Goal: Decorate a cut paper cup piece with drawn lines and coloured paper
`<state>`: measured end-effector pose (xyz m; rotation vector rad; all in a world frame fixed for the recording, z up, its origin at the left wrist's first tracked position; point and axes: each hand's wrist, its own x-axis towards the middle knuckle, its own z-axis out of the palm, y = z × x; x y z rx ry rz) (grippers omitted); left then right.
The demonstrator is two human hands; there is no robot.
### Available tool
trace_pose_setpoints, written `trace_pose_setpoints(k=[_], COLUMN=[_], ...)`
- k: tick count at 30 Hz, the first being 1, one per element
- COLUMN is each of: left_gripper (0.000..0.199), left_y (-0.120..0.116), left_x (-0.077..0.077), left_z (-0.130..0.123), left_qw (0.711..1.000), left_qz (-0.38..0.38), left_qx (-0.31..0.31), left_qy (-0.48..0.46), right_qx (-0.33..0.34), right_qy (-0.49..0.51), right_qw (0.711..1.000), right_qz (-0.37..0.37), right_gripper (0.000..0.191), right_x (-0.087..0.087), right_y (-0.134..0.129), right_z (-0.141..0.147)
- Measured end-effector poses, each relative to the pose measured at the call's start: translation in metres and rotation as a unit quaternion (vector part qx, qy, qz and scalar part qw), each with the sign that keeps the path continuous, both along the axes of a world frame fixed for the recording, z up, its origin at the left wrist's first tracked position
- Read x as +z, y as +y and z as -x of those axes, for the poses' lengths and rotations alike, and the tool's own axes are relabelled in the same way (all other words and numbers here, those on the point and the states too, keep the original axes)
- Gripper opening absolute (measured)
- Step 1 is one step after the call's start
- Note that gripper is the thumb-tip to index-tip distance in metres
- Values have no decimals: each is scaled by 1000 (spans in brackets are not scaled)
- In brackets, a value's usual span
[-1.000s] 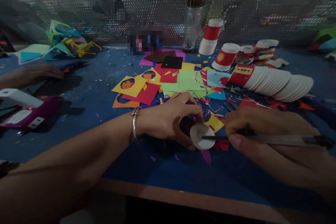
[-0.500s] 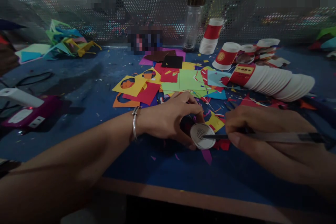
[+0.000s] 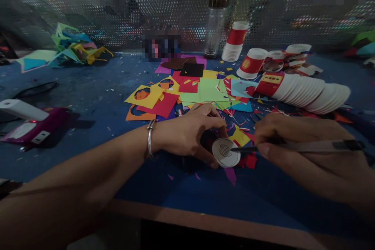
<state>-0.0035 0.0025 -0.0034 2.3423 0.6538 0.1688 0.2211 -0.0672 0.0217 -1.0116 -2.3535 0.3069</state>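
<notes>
My left hand point(image 3: 195, 133), with a silver bangle on its wrist, curls around a small paper cup point(image 3: 218, 156). The cup is tilted so its round white end faces me; most of its side is hidden by my fingers and shadow. On that white face is a dark cross-hatched patch drawn in lines. In my right hand point(image 3: 304, 156) a pen point(image 3: 310, 146) is gripped between thumb and fingers. Its dark tip points left and lies at the right edge of the hatched patch; whether it touches I cannot tell.
Cut coloured paper point(image 3: 212, 90) and scraps lie beyond my hands. Stacked paper cups point(image 3: 310, 90) lie at right, near an upright cup point(image 3: 252, 63) and a clear bottle point(image 3: 215, 31). At left sits a purple device point(image 3: 43, 129). The table's front edge point(image 3: 175, 213) is close.
The pen tip has shifted slightly right and up, uncovering more of the hatching. My left hand and the cup have hardly moved. A brown shape at the far left edge has gone from view.
</notes>
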Motion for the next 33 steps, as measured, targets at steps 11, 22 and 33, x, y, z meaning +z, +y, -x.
trace_pose_setpoints(k=[11, 22, 33], left_gripper=[48, 49, 47], left_y=[2, 4, 1], left_x=[-2, 0, -1], left_z=[0, -2, -2], left_qw=[1000, 1000, 1000], left_qz=[4, 9, -3], left_qx=[3, 6, 3], left_qy=[-15, -11, -7], right_qx=[14, 43, 20], right_qy=[-24, 18, -10], right_qw=[1000, 999, 1000], right_qz=[-6, 12, -13], right_gripper=[19, 16, 20], right_x=[2, -7, 4], right_y=[-2, -2, 1], right_z=[0, 0, 4])
